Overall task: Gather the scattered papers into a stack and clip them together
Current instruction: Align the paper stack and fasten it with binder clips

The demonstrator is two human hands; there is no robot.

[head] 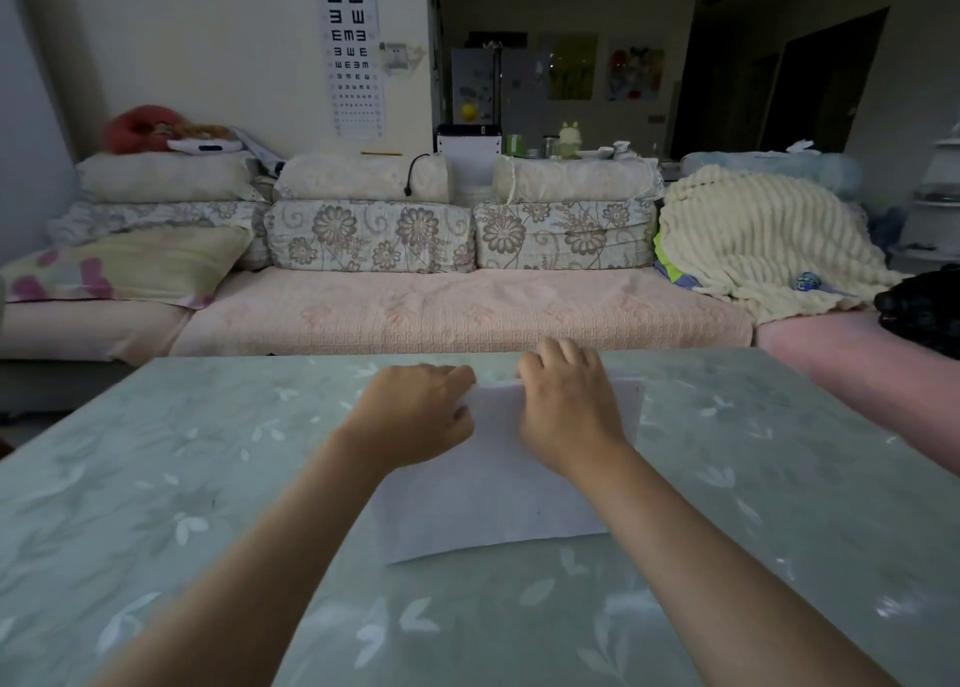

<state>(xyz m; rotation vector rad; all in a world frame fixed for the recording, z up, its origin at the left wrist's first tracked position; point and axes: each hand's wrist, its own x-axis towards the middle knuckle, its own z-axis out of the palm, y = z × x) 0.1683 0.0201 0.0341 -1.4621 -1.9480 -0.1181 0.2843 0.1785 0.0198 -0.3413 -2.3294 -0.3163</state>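
View: head camera, looking forward and down across the tabletop.
Papers: a white stack of papers (493,504) lies flat near the middle of the tabletop (156,478), its near edge slanting a little and its far edge reaching towards the tabletop's far side.
Stack order: the sheets look squared together; single sheets cannot be told apart in the dim light.
Left hand: the left hand (415,411) sits at the far left corner of the papers, fingers curled and pinching the far edge there, wrist lying over the left margin.
Right hand: the right hand (566,400) lies on the far part of the papers, palm down, fingers curled over the far edge and gripping it; the fingertips are hidden behind the edge.
Between the hands: a short stretch of the far edge shows, lifted slightly off the tabletop.
Tabletop: pale green, with a white leaf pattern.
Beyond: a sofa (457,312) with a pink cover and floral cushions (369,234), a cream ribbed blanket (753,239) at its right end.
Wall: an eye chart (353,47) hangs above the sofa.
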